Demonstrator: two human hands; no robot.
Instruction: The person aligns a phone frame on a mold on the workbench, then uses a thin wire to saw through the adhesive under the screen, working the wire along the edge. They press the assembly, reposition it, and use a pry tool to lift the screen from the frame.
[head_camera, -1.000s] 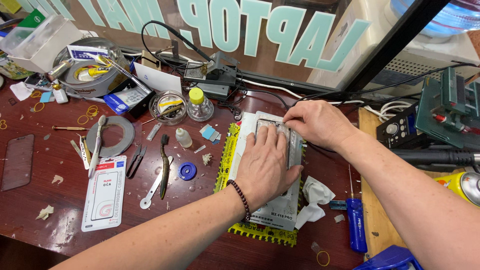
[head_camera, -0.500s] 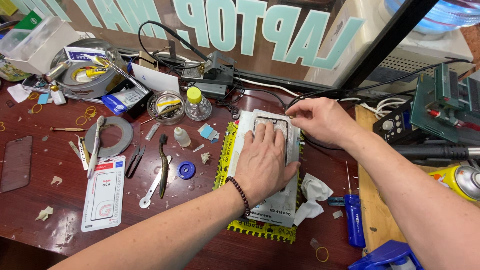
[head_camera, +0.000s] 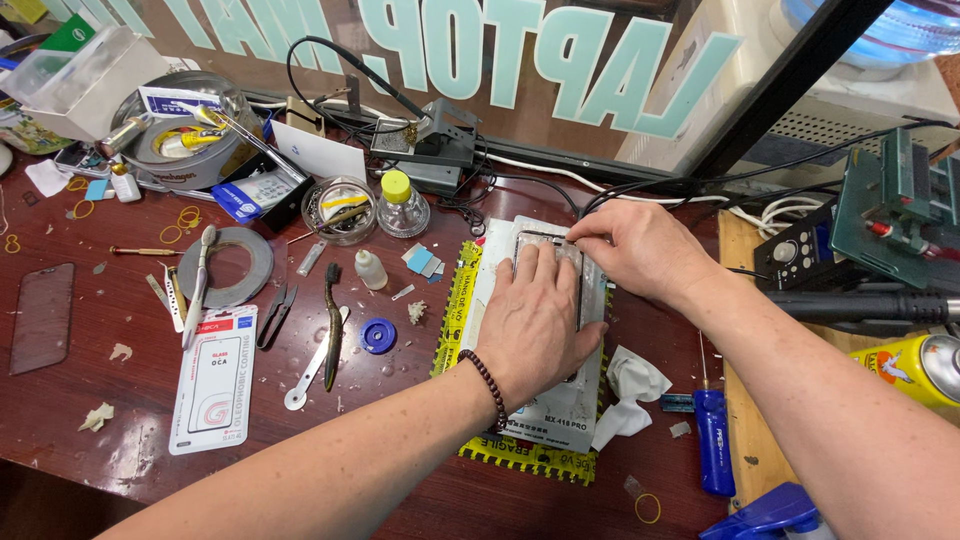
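A phone (head_camera: 535, 243) lies face up on a white pad (head_camera: 560, 410), which rests on a yellow mat (head_camera: 455, 320). My left hand (head_camera: 535, 325) lies flat on the phone, fingers spread, pressing it down. My right hand (head_camera: 635, 250) is at the phone's top right corner, its fingertips pinched at the edge. Most of the phone is hidden under the two hands.
A crumpled white tissue (head_camera: 630, 395) and a blue screwdriver (head_camera: 712, 440) lie right of the pad. To the left are a tape roll (head_camera: 225, 265), tweezers (head_camera: 275, 312), a black brush (head_camera: 331, 315), small bottles (head_camera: 402, 203) and a packaged glass sheet (head_camera: 212, 378). A yellow can (head_camera: 915, 365) is at the right.
Both hands stay on the phone. My right fingertips have shifted slightly along its top edge; the view has moved a little.
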